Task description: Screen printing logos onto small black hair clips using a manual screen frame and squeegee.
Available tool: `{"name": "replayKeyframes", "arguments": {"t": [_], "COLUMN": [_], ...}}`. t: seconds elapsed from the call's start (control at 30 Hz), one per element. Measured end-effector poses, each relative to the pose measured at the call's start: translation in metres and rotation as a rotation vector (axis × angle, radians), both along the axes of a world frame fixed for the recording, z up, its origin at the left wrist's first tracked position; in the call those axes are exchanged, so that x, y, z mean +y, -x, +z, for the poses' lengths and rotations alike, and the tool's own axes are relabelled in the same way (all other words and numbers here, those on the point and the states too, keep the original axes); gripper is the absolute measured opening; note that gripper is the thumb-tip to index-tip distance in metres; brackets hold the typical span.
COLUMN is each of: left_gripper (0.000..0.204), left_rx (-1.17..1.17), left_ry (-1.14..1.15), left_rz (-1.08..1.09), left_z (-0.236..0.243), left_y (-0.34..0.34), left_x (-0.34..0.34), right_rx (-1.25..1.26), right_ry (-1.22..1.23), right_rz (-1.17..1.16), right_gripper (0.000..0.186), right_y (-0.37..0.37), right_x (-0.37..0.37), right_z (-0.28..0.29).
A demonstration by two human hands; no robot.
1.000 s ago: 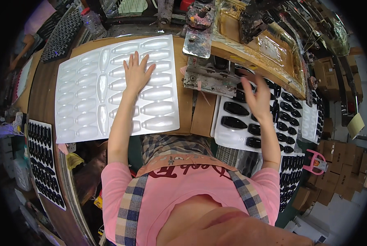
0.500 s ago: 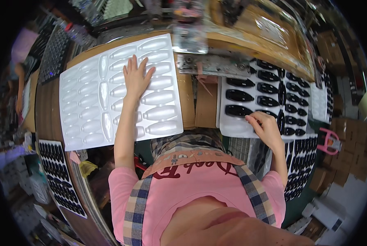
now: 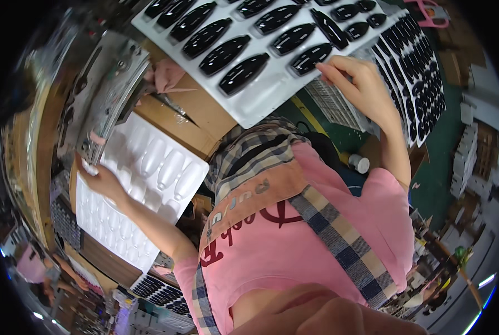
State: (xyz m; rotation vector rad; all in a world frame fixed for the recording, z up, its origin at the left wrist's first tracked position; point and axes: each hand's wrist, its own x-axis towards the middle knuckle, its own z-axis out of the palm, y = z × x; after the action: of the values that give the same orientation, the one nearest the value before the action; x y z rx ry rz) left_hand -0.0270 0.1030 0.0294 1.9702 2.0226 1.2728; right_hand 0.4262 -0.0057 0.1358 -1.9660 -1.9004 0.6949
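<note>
A white molded plastic sheet (image 3: pixel 252 107) with rows of glossy black bottle shapes (image 3: pixel 244 73) fills the top of the view. My right hand (image 3: pixel 358 84) is closed in a pinch by its near edge, fingertips beside the black bottle shape (image 3: pixel 311 58); whatever they hold, if anything, is hidden. To the left, my left hand (image 3: pixel 105 183) reaches to the lower end of a metal clamp bar (image 3: pixel 105 89), its thumb and fingers apart. Below that hand lies an all-white molded sheet (image 3: pixel 163 167) of unpainted bottle shapes, partly covered by the hand and forearm.
A wooden frame (image 3: pixel 29 167) stands at the far left. Pink cloth (image 3: pixel 168 75) lies on brown cardboard (image 3: pixel 205 120) between the sheets. More black-and-white sheets (image 3: pixel 414 78) stand at the right, near a pink stool (image 3: pixel 431 14). Another person (image 3: pixel 34 265) is at the lower left.
My view has turned right, so the black-shape sheet now lies at the top and looks larger. My left hand has gone from the white sheet to the metal bar. My right hand stays by the black shapes.
</note>
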Motion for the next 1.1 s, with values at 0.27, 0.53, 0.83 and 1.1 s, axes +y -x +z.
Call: {"name": "replayKeyframes", "arguments": {"t": [0.27,0.53,0.83,1.1], "left_gripper": [0.025,0.019,0.033,0.026], "left_rx": [0.072,0.077,0.340,-0.188], "left_ry": [-0.371,0.068,-0.459,-0.149], "left_rz": [-0.045,-0.173,-0.444,-0.374], "left_z": [0.073,0.022,0.021,0.058], "left_y": [-0.031,-0.020,-0.013,-0.033], "left_x": [0.027,0.059,0.099,0.126], "right_rx": [0.103,-0.157,0.066,0.192], "right_ry": [-0.156,-0.134,-0.048,-0.378], "right_rz": [0.306,0.687,0.429,0.456], "right_gripper": [0.017,0.037,0.041,0.052], "right_y": [0.021,0.065,0.078,0.076], "right_x": [0.040,0.078,0.101,0.152], "right_z": [-0.026,-0.040,0.000,0.007]}}
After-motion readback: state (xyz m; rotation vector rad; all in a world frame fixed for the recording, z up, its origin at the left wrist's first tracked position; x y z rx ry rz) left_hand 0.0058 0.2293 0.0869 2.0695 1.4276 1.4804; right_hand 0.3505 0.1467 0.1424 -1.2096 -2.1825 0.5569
